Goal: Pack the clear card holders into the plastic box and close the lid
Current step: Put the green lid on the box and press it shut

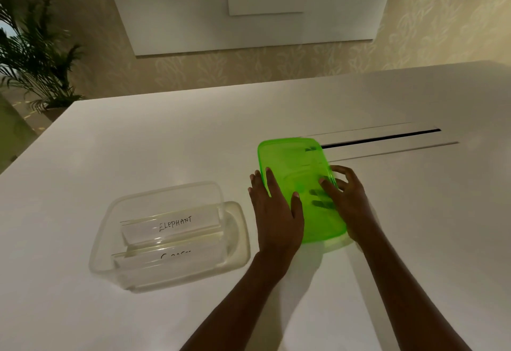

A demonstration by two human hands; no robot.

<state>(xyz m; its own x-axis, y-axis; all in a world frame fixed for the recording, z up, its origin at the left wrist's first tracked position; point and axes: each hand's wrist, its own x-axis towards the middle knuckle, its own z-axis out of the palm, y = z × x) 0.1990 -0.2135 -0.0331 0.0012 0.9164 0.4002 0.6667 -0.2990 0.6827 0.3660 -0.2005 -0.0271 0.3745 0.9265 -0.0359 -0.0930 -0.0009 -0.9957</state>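
A clear plastic box (110, 243) stands open on the white table at the lower left. Inside it lie clear card holders; the upper card holder (171, 226) shows a card reading "ELEPHANT", and a second card holder (166, 260) sits in front of it. To the box's right is a translucent green lid (293, 162), raised a little above the table. My left hand (273, 212) grips its left edge, thumb on top. My right hand (347, 201) holds the right edge, with fingers visible through the lid from beneath.
A long dark cable slot (381, 138) with a flap runs across the table behind the lid. A potted palm (33, 54) stands past the table's far left corner. A white panel (249, 5) hangs on the patterned wall.
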